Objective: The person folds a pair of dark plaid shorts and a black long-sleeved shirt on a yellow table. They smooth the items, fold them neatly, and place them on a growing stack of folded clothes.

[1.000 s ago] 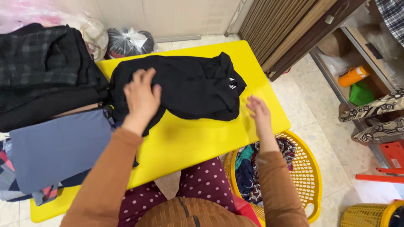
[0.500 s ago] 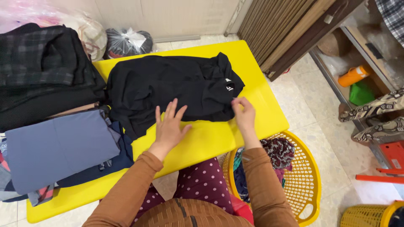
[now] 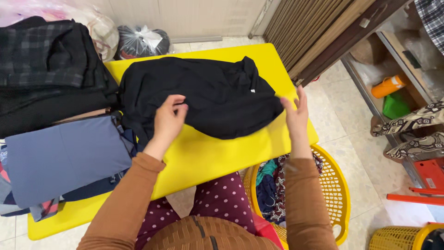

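A black garment lies spread on the yellow table. My left hand rests at its near left edge, fingers curled toward the cloth; whether it pinches the fabric I cannot tell. At the garment's right edge my right hand stands with fingers spread and nothing in it, touching or almost touching the cloth.
A pile of folded clothes sits at the left: dark plaid ones and a blue-grey piece. A yellow basket with mixed laundry stands by my right knee. Tied plastic bags lie behind the table. Shelves are at the right.
The garment has been folded into a more compact shape. My left hand moved up onto its near left edge, and my right hand shifted right to the garment's right edge.
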